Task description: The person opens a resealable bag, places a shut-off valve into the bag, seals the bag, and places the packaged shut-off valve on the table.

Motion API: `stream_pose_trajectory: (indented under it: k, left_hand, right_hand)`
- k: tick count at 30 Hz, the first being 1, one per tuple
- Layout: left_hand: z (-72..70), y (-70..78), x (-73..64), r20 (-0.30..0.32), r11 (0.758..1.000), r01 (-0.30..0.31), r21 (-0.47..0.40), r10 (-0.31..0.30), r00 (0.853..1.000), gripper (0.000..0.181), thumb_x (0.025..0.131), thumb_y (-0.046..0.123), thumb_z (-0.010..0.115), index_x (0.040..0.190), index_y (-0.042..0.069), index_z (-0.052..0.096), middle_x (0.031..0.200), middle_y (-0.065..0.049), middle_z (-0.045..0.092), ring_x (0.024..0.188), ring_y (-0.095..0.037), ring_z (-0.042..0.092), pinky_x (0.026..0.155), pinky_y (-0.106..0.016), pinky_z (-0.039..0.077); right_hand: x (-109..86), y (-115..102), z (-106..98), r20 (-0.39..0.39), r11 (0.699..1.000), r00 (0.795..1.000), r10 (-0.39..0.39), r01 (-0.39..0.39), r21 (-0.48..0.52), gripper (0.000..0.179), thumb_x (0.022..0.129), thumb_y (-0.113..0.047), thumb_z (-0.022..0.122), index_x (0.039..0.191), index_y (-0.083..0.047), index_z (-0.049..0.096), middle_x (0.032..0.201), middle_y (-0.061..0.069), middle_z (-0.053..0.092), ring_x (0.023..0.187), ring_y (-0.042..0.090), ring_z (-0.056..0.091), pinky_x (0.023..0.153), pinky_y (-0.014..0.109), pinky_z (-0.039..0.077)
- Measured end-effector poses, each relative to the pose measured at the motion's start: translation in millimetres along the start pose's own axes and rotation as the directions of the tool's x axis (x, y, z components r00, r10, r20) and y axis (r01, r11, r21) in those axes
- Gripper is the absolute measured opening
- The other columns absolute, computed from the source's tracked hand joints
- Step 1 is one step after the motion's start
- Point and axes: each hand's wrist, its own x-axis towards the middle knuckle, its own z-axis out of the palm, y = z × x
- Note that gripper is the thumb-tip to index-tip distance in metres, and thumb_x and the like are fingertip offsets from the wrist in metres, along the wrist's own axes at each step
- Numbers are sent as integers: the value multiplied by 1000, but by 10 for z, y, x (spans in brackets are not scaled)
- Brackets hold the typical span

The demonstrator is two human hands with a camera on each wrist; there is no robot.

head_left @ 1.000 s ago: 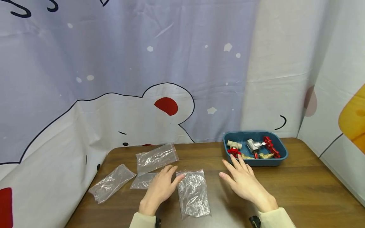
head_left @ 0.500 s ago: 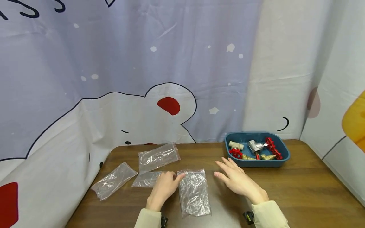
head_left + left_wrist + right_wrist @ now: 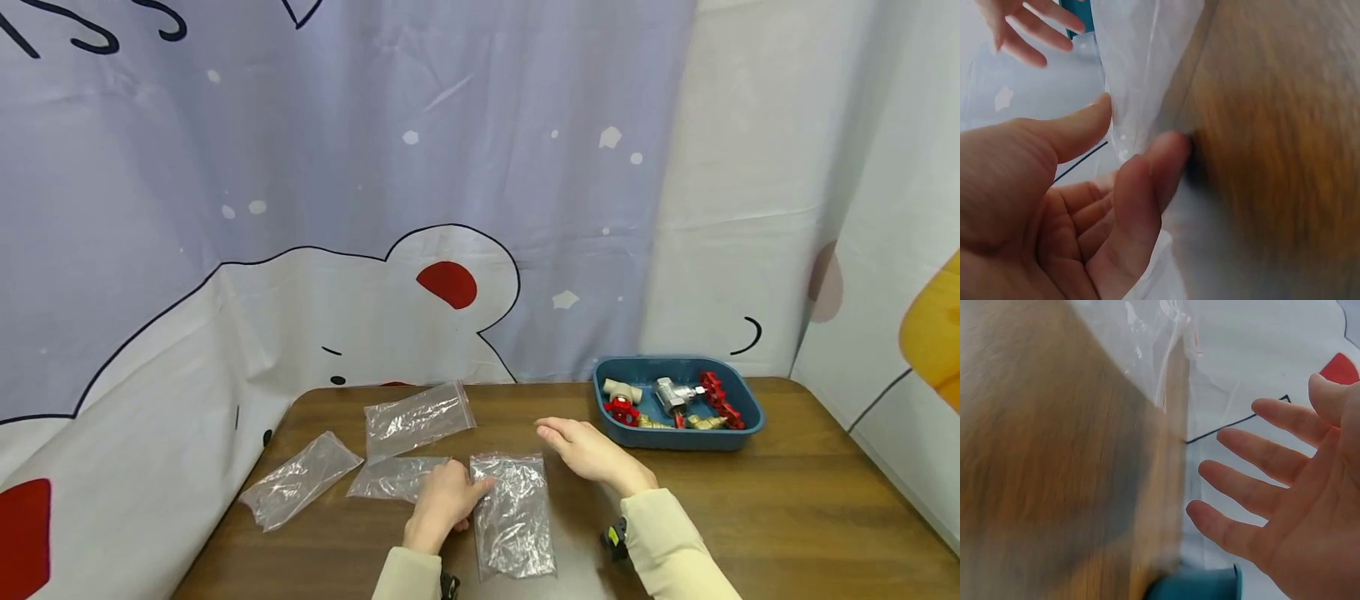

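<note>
A clear zip bag (image 3: 512, 517) lies flat on the table in the head view. At its left edge is my left hand (image 3: 444, 498), with the thumb over the plastic and the other fingers bent low beside it. The left wrist view shows the thumb (image 3: 1088, 125) and index finger (image 3: 1154, 178) apart, with the bag's edge (image 3: 1138, 69) between them. My right hand (image 3: 588, 450) hovers to the right of the bag's top, holding nothing. Its fingers (image 3: 1254, 484) are spread and fairly straight in the right wrist view.
More clear bags lie to the left: one at the far side (image 3: 416, 421), one outermost (image 3: 300, 479), one partly behind my left hand (image 3: 386, 477). A blue tray (image 3: 682, 439) of valves and brass fittings stands at the back right, before a printed curtain (image 3: 337, 167).
My left hand has come down to the bag's left edge, its fingers curling more. My right hand has moved left, away from the tray and towards the bag's top.
</note>
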Motion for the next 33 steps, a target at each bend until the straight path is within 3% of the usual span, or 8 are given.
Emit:
stream_pose_trajectory:
  k: [6, 11, 17, 24, 33]
  left_hand:
    - [36, 18, 34, 58, 980, -47, -191, 59, 997, 33, 86, 15, 75, 61, 1, 59, 43, -3, 56, 33, -12, 53, 35, -29, 46]
    - [12, 83, 65, 68, 967, -67, -246, 86, 994, 29, 90, 14, 72, 66, 3, 59, 48, -2, 57, 36, -11, 54, 37, -28, 47]
    - [-71, 175, 53, 58, 964, -110, -240, 128, 990, 25, 91, 16, 71, 70, 7, 61, 48, 0, 57, 37, -13, 56, 36, -26, 45]
    - [-187, 302, 44, 5, 958, -185, -218, 191, 982, 21, 90, 15, 71, 72, 9, 61, 48, 2, 56, 39, -18, 58, 36, -26, 44]
    - [-326, 451, 60, -37, 955, -259, -146, 257, 966, 22, 90, 17, 72, 72, 12, 60, 46, 8, 53, 34, -3, 45, 35, -21, 36]
  right_hand:
    - [171, 88, 9, 49, 999, 998, 27, -28, 32, 33, 104, -21, 49, 125, 1, 62, 121, 16, 65, 114, 35, 59, 96, 52, 44]
    - [234, 109, -34, 70, 996, 996, 56, -61, 71, 28, 102, -17, 52, 123, -3, 64, 121, 15, 65, 113, 33, 59, 94, 51, 46]
    - [283, 49, -48, 151, 998, 988, 29, -36, 47, 26, 101, -15, 53, 119, -3, 67, 116, 11, 67, 105, 25, 62, 88, 45, 49]
    - [380, -27, -84, 158, 999, 987, -2, -6, 54, 22, 100, -13, 53, 114, -7, 70, 110, 8, 69, 100, 21, 63, 85, 42, 50]
    - [476, 60, -127, 216, 986, 976, -14, -23, 165, 21, 100, -16, 55, 109, -8, 72, 92, -2, 67, 80, 11, 56, 71, 29, 47]
